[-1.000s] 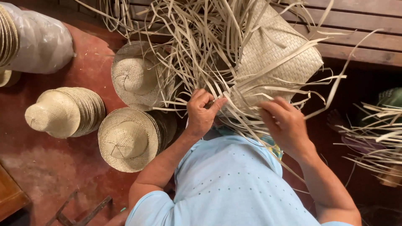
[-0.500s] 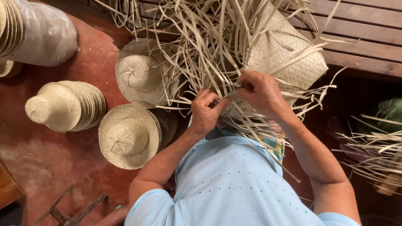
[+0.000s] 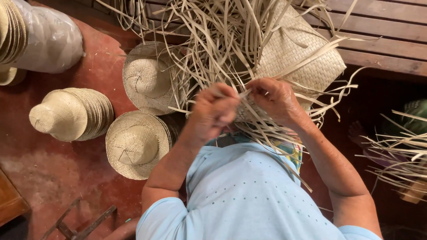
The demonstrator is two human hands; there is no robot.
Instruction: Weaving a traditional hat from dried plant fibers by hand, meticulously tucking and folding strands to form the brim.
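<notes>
A half-woven straw hat (image 3: 296, 58) rests in front of me with many loose pale straw strips (image 3: 213, 40) fanning out from its edge. My left hand (image 3: 215, 109) is closed around a few of those strips just below the woven part. My right hand (image 3: 273, 100) pinches a strip beside it, fingertips nearly touching the left hand. Both hands sit against the lower edge of the weave.
Finished straw hats lie on the red floor at left: one stack (image 3: 71, 113), another stack (image 3: 135, 144) and a single hat (image 3: 149, 78). A plastic-wrapped bundle of hats (image 3: 44, 35) is at top left. Wooden slats (image 3: 382, 35) run behind. More loose straw (image 3: 400, 155) at right.
My right hand has moved left from apart to meet the left hand at the weave edge. Both hands have risen slightly toward the hat and closed on strips.
</notes>
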